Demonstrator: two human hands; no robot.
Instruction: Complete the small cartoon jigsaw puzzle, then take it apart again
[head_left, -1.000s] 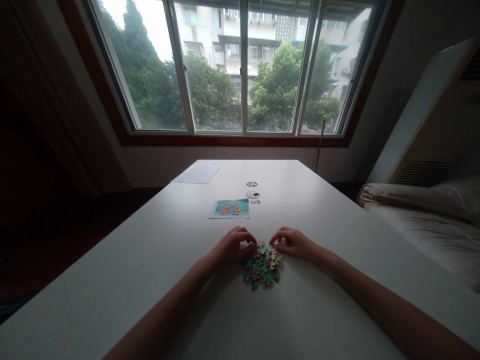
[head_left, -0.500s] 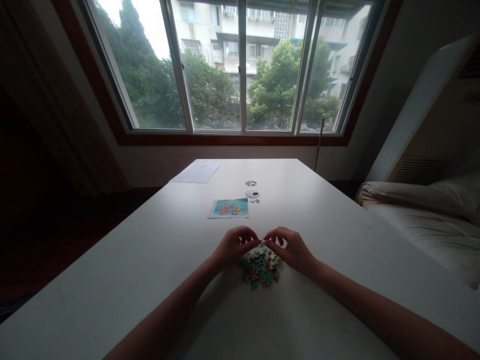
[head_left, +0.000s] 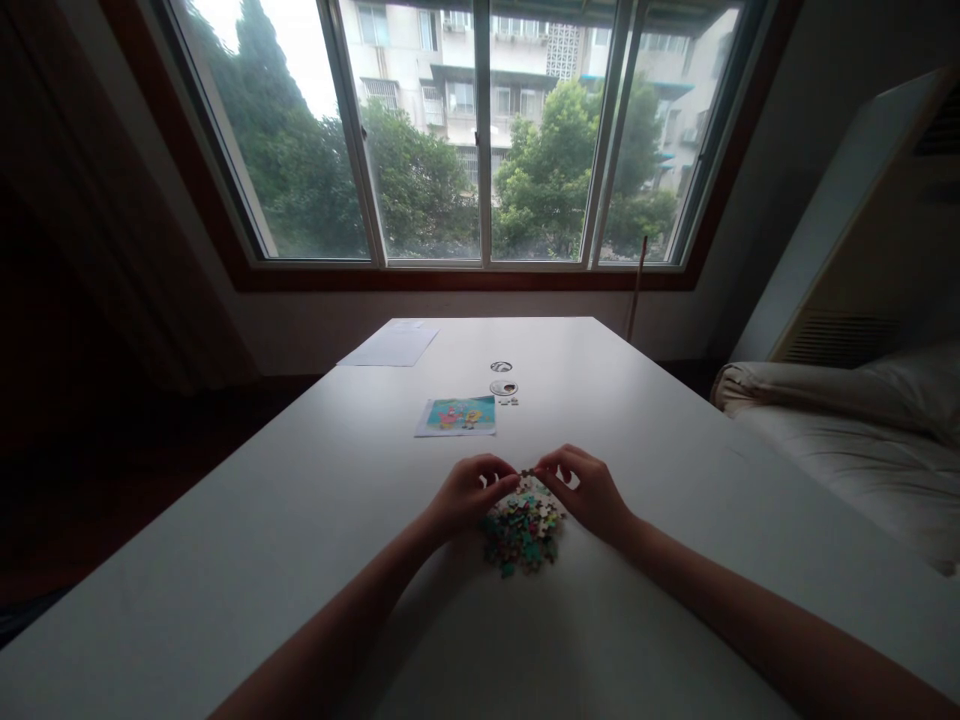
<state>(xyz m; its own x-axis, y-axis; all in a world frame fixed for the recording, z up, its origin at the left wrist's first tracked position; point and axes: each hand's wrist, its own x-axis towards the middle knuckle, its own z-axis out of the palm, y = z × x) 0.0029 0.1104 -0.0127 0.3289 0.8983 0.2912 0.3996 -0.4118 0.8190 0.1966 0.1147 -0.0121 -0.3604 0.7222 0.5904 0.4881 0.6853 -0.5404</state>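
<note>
Over the far side of a heap of small jigsaw puzzle pieces (head_left: 523,530), my two hands meet with their fingertips close together. My left hand (head_left: 480,487) is closed in a pinch at the left end of small puzzle pieces (head_left: 527,472). From the other side, my right hand (head_left: 585,487) pinches the right end of these pieces between thumb and fingers. Whether the pieces are joined is too small to tell. The heap shows green, white, yellow and reddish pieces and lies on the white table between my forearms.
Beyond my hands lies a colourful cartoon picture sheet (head_left: 459,415). Beside it on the white table (head_left: 300,530) are two round flat items (head_left: 503,388) and a few tiny pieces. White paper (head_left: 390,346) rests at the far left corner. A couch (head_left: 840,410) stands at the right.
My right hand has risen slightly and shifted a little to the right. The pieces between the fingertips now show above the heap. My left hand has hardly moved.
</note>
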